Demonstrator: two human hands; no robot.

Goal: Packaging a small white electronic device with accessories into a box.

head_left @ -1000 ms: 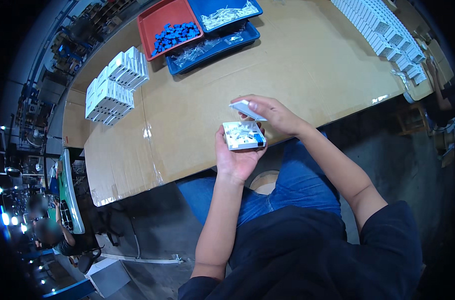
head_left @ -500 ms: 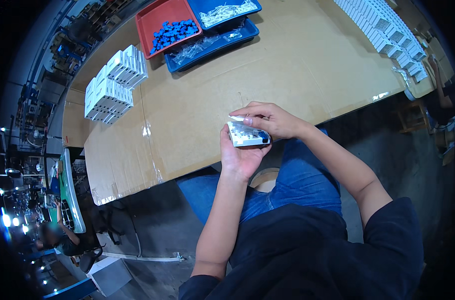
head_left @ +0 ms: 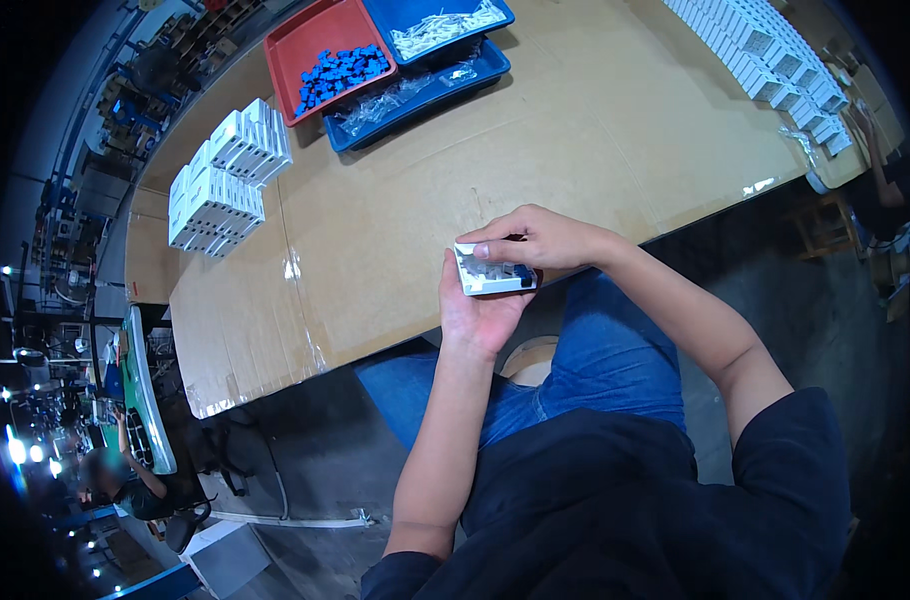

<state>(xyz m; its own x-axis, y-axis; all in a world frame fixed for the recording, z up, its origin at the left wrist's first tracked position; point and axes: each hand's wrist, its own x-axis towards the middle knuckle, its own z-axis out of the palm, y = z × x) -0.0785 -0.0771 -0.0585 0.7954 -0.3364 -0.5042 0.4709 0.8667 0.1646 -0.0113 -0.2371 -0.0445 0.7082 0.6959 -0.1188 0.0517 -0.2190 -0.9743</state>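
My left hand (head_left: 478, 318) is closed around a small white plastic housing (head_left: 497, 287), palm up, near the front edge of the table. The housing's interior faces up and shows white inner parts, with a dark blue piece (head_left: 524, 274) at its right end. From the far side my right hand (head_left: 550, 238) reaches over it. Its thumb and fingers are closed on the housing's far left corner. Whether a small loose part is also pinched there, I cannot tell.
A red tray (head_left: 279, 62) of blue pieces, a blue tray (head_left: 375, 12) of white pieces and a lower blue tray (head_left: 425, 112) with clear bags stand at the back. White housings are stacked at left (head_left: 215, 205) and far right (head_left: 765, 60). Other people work at both sides.
My right thumb and fingers have come down onto the housing's far left corner, where a white edge stood raised before. The left hand keeps its hold. The view has shifted slightly.
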